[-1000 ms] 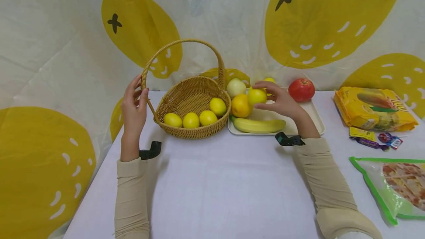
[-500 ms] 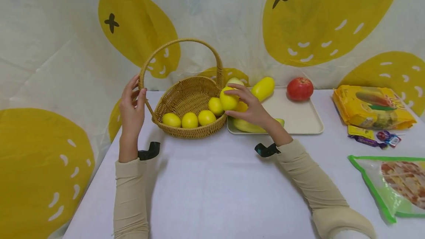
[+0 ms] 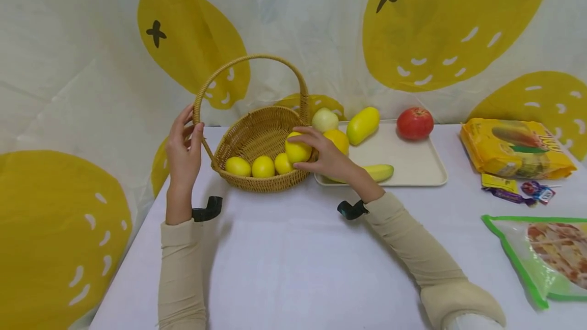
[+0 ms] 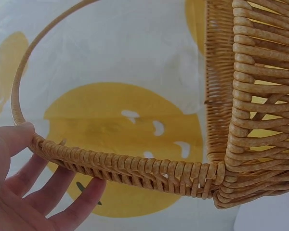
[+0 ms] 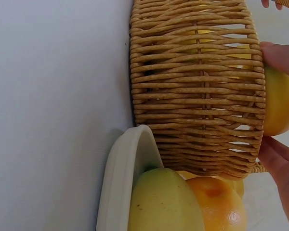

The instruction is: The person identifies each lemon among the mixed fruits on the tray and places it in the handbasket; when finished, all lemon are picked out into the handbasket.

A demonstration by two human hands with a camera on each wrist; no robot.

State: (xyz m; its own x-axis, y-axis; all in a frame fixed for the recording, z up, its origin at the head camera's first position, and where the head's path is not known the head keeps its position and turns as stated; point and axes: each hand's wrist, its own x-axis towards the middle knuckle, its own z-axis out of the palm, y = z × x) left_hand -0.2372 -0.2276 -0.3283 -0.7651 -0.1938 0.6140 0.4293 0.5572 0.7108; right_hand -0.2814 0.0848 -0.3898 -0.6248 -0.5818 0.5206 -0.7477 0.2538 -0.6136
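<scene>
A wicker basket [image 3: 257, 139] with a tall hoop handle stands on the white table and holds three lemons [image 3: 262, 166] along its near side. My right hand [image 3: 321, 154] grips another lemon [image 3: 297, 150] over the basket's right rim; the right wrist view shows that lemon [image 5: 279, 103] against the basket wall [image 5: 197, 86]. My left hand [image 3: 183, 144] holds the foot of the handle at the basket's left side, thumb on the handle [image 4: 111, 166] and fingers [image 4: 48, 192] behind it.
A cream tray [image 3: 412, 164] right of the basket carries an orange [image 3: 338, 140], a banana [image 3: 378, 171], a pale round fruit [image 3: 324, 119], a yellow-green oblong fruit [image 3: 363, 125] and a red fruit [image 3: 415, 122]. Snack bags [image 3: 515, 149] and sweets lie far right.
My right hand lifted a lemon from the tray and carried it left to the basket's right rim. The left hand stayed on the handle.
</scene>
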